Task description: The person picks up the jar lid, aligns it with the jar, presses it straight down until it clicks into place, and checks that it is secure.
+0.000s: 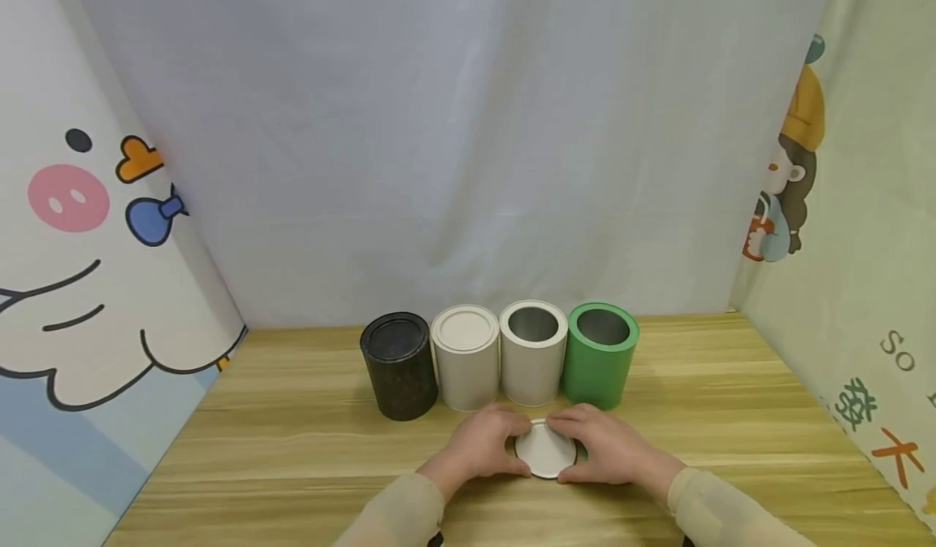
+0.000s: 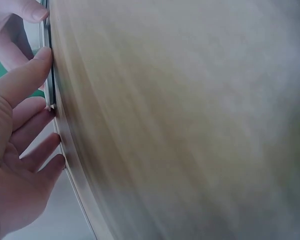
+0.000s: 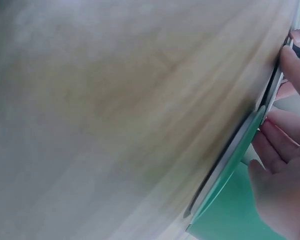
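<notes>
A round white lid [image 1: 545, 449] lies low over the wooden table, held at its edges from both sides. My left hand [image 1: 483, 445] grips its left edge between thumb and fingers. On the opposite side, my right hand [image 1: 603, 447] grips the right edge the same way. A green lid [image 3: 235, 155] shows beside the right hand in the right wrist view, mostly hidden in the head view. Behind the hands stand an open white can [image 1: 534, 368] and an open green can [image 1: 598, 372], their dark insides showing.
Left of the open cans stand a white can [image 1: 465, 372] with its top covered and a black can [image 1: 400, 380], also covered. All the cans form a row on the wooden table [image 1: 292, 449]. A pale curtain [image 1: 468, 124] hangs behind, with printed cloths at both sides.
</notes>
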Demonstrator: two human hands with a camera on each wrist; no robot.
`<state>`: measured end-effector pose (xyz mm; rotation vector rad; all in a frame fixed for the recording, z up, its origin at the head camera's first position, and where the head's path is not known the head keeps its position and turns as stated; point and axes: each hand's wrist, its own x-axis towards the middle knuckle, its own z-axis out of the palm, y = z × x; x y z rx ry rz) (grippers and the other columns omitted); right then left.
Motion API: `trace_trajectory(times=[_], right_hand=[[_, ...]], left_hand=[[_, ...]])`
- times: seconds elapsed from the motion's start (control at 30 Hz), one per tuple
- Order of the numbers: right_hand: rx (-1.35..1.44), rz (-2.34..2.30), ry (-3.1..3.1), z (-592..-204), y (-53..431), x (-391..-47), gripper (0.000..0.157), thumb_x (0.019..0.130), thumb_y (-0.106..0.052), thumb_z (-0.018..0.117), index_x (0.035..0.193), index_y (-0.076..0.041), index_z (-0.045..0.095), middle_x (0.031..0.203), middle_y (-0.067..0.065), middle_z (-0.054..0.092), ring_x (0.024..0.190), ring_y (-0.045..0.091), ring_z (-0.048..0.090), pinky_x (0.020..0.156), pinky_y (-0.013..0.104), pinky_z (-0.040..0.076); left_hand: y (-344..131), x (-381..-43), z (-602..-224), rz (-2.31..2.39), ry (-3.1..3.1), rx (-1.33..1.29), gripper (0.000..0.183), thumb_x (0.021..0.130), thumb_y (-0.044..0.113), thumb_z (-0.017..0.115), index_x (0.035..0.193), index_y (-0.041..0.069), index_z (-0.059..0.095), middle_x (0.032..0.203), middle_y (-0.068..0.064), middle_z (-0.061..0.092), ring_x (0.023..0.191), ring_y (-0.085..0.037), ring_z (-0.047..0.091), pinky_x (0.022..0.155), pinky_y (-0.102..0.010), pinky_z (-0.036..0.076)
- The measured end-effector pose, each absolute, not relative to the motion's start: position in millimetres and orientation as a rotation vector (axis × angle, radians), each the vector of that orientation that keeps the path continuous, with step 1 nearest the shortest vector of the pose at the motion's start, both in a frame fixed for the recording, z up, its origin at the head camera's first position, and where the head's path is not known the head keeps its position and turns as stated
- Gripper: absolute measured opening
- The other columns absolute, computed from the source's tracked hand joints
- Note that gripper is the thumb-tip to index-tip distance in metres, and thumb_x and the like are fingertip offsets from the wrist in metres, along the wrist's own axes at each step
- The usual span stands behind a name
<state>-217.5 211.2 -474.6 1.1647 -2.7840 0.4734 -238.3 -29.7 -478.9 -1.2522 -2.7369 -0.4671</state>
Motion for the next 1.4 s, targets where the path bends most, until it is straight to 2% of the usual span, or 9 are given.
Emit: trace_trajectory(times=[0.1,0.27,0.43,0.53,0.73,0.93,1.4], right_hand=[[1.153,0.48,-2.791,-474,210,-218,0.069,0.077,-0.045,0.083,0.128,-0.001,0.065,0.127,0.009,0.062,0.115,0.028,0.056,0.093,0.043,0.051],[1.135,0.515,-2.777,-475,210,-216,0.068,0.076,-0.042,0.084,0.126,-0.001,0.066,0.125,0.009,0.062,0.115,0.028,0.056,0.095,0.043,0.05],[1.112,0.578,-2.717,-471,213,-214,0.066,0.078,-0.043,0.083,0.126,0.0,0.066,0.124,0.01,0.062,0.113,0.029,0.057,0.093,0.045,0.051],[1.109,0.624,-2.678,-466,215,-214,0.065,0.079,-0.042,0.083,0.125,0.0,0.067,0.124,0.01,0.063,0.112,0.029,0.057,0.092,0.045,0.051],[1.082,0.648,-2.644,-457,216,-215,0.064,0.078,-0.038,0.085,0.125,0.001,0.067,0.124,0.009,0.063,0.112,0.029,0.057,0.091,0.045,0.052],[1.063,0.647,-2.624,-445,217,-215,0.063,0.078,-0.037,0.084,0.126,0.0,0.066,0.125,0.009,0.063,0.113,0.029,0.057,0.09,0.046,0.052],[1.066,0.708,-2.523,-412,213,-221,0.063,0.074,-0.028,0.088,0.128,-0.002,0.066,0.127,0.009,0.062,0.115,0.029,0.057,0.091,0.048,0.051]], left_hand=[[-30,-238,-479,-0.473,-2.748,-1.253,0.039,0.07,0.035,0.09,0.098,0.015,0.072,0.105,0.009,0.071,0.1,-0.009,0.062,0.084,-0.018,0.047],[-32,-238,-477,-0.519,-2.747,-1.271,0.034,0.07,0.032,0.09,0.092,0.015,0.069,0.096,0.009,0.071,0.091,-0.007,0.06,0.08,-0.017,0.046],[-33,-240,-473,-0.673,-2.684,-1.3,0.03,0.07,0.023,0.089,0.091,0.012,0.071,0.094,0.006,0.071,0.085,-0.007,0.059,0.078,-0.017,0.046],[-34,-241,-468,-0.747,-2.64,-1.311,0.034,0.07,0.02,0.09,0.097,0.009,0.073,0.099,0.004,0.072,0.089,-0.009,0.061,0.082,-0.02,0.047],[-35,-240,-457,-0.77,-2.622,-1.307,0.033,0.074,0.022,0.089,0.099,0.008,0.073,0.103,0.001,0.072,0.095,-0.013,0.064,0.088,-0.024,0.049],[-37,-236,-444,-0.855,-2.635,-1.225,0.049,0.075,0.021,0.088,0.116,0.0,0.072,0.12,-0.01,0.069,0.112,-0.025,0.062,0.1,-0.031,0.047],[-44,-237,-411,-0.958,-2.509,-1.176,0.052,0.072,0.018,0.09,0.117,-0.002,0.072,0.121,-0.013,0.068,0.11,-0.028,0.064,0.097,-0.034,0.05]])
